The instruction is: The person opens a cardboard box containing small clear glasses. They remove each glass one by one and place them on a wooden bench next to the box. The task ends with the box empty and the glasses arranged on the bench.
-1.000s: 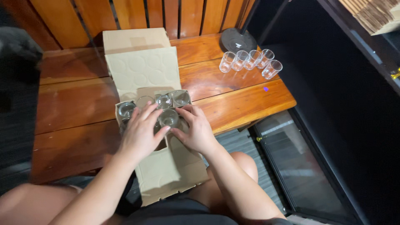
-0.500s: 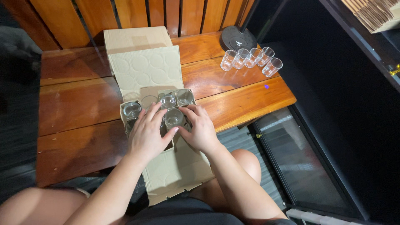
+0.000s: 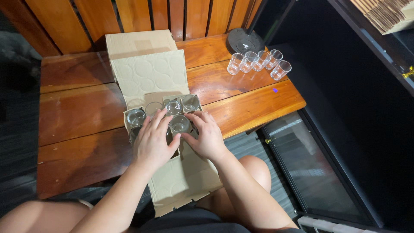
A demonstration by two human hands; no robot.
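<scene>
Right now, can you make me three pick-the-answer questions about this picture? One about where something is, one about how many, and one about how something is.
1. Where are the loose glasses?
A. far right of the table
B. on the floor
C. in the box

2. How many loose glasses stand there?
A. two
B. five
C. nine

3. How is the box?
A. taped shut
B. crushed flat
C. open, flaps spread

Answers:
1. A, they stand in a group near the table's far right corner, beside a black round thing.
2. B, five can be counted.
3. C, the flaps lie spread, and the left hand and right hand rest on glasses inside it.
</scene>
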